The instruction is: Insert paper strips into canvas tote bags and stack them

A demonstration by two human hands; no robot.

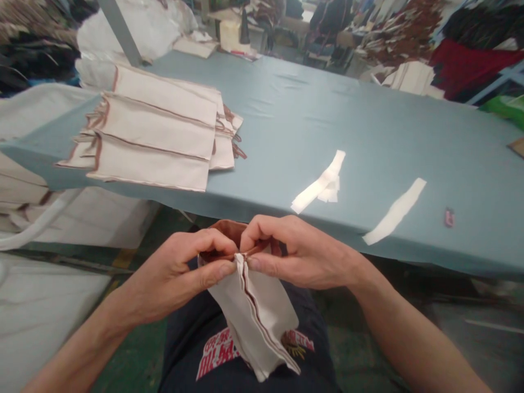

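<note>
Both hands meet at the mouth of a cream bag (262, 316) held over the lap, below the near edge of the tabletop (368, 125). The bag hangs from the grips with its long axis running from 11 o'clock down to 5 o'clock. A brown-piped seam follows that line, and the brown lining shows at the top between the knuckles. The left hand (180, 273) has its grip closed, thumb and forefinger pinching the rim just left of the seam. The right hand (295, 254) is closed in the same way just right of it, so the fingertips nearly touch across the piping. Neither hand is nearer: both are on the cloth, and the bag's body falls away from them toward the knees. On the tabletop, a stack (159, 131) of like bags lies at 10 o'clock from the hands. A folded white strip (321, 183) lies at 1 o'clock, a second strip (395, 210) at 2 o'clock, and a small dark tag (449, 217) lies beyond that.
</note>
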